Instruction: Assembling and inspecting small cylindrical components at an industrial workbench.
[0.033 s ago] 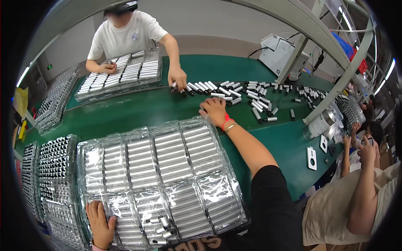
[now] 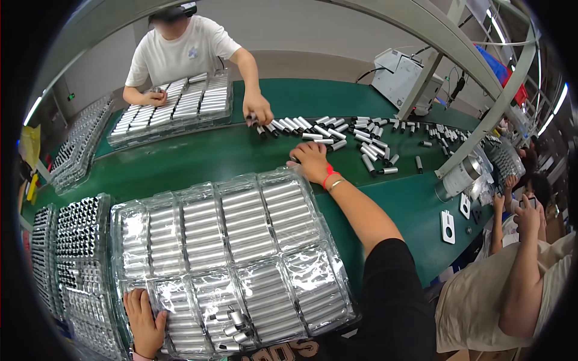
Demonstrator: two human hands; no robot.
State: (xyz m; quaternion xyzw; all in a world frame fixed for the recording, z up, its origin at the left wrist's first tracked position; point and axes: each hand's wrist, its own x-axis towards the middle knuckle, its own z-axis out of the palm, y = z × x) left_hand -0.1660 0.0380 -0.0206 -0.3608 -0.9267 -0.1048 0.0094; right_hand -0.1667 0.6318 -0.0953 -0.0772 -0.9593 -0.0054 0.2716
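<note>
My left hand [image 2: 144,325] lies on the near left edge of a clear plastic tray [image 2: 114,240], its fingers stretched out and thumb apart. Rows of silver metal cylinders [image 2: 244,219] fill the tray's compartments under the clear plastic. A few loose short cylinders with black ends [image 2: 239,322] lie on top, near the front edge. Beyond the tray's far right corner, my right hand [image 2: 310,161] is over the green bench beside a scattered pile of similar cylinders [image 2: 373,147]. Its fingers are curled round a cylinder, mostly hidden beneath them.
Across the green bench [image 2: 174,162], a co-worker's hand [image 2: 257,108] picks at the pile's left end, beside another filled tray [image 2: 205,99]. Stacked trays of black-ended parts [image 2: 81,240] stand at left. A metal can [image 2: 457,180] and white plates [image 2: 448,227] sit at right.
My right hand has shifted very slightly to the right. The co-worker's hand by the pile has turned and moved a little. My left hand stays in place.
</note>
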